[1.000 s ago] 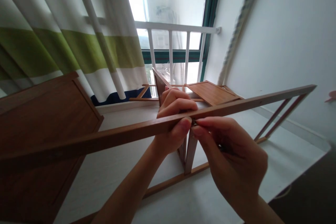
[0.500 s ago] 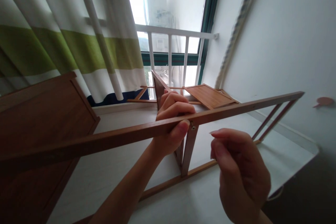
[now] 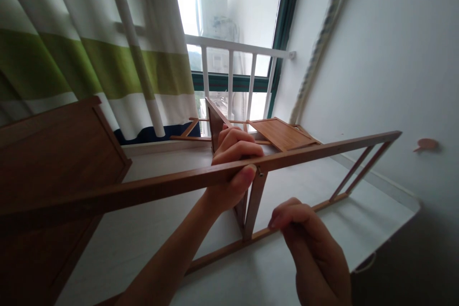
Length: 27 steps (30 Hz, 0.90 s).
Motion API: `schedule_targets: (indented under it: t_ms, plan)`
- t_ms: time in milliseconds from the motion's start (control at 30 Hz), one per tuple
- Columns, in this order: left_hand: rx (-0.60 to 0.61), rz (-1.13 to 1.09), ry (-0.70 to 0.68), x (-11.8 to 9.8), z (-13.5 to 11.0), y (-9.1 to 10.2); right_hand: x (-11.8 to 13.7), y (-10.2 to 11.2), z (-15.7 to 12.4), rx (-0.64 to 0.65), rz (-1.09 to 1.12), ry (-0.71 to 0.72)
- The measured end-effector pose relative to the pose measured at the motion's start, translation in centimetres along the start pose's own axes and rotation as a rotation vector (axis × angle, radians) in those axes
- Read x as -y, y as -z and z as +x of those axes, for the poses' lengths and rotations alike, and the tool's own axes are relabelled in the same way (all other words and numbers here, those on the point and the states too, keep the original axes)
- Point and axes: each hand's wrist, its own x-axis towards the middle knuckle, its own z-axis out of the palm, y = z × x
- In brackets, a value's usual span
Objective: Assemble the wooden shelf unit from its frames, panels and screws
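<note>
My left hand is wrapped around the upper wooden rail of a long frame, fingers over the top and thumb pressed on the near side. Beside the thumb, a small metal screw sits where a wooden crosspiece meets this rail. The crosspiece runs down to a lower rail. A wooden panel rises just behind my left hand. My right hand is held below and right of the joint, fingers curled in and thumb against them. Whatever lies between those fingertips, if anything, is hidden.
A large wooden panel fills the left side. Another wooden frame with a panel lies by the white railing at the window. A striped curtain hangs at left. The white surface ends at lower right, beside a wall.
My right hand has moved down and to the left, away from the rail. My left hand keeps its grip on the rail. The view has shifted slightly.
</note>
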Motion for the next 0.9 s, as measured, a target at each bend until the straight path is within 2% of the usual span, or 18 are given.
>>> schedule_targets:
  t_ms: [133,200,300,433,667,900]
  plan:
    - [0.009,0.010,-0.006,-0.2,0.1,0.1,-3.4,0.8,-2.4,0.062,-0.010,-0.141]
    - [0.019,0.022,0.011,-0.3,0.0,0.2,-5.5,1.5,-3.6,0.170,-0.054,-0.211]
    - [0.030,0.029,0.038,-0.4,0.0,0.2,-7.6,2.8,-4.9,0.306,-0.104,-0.220]
    - [0.035,0.034,0.036,-0.4,0.0,0.2,-7.7,3.7,-5.3,0.354,-0.141,-0.154]
    - [0.033,0.037,0.033,-0.5,0.0,0.3,-7.5,3.5,-5.3,0.391,-0.181,-0.201]
    - [0.047,0.040,0.052,-0.5,0.0,0.3,-7.6,3.3,-5.9,0.384,-0.006,-0.202]
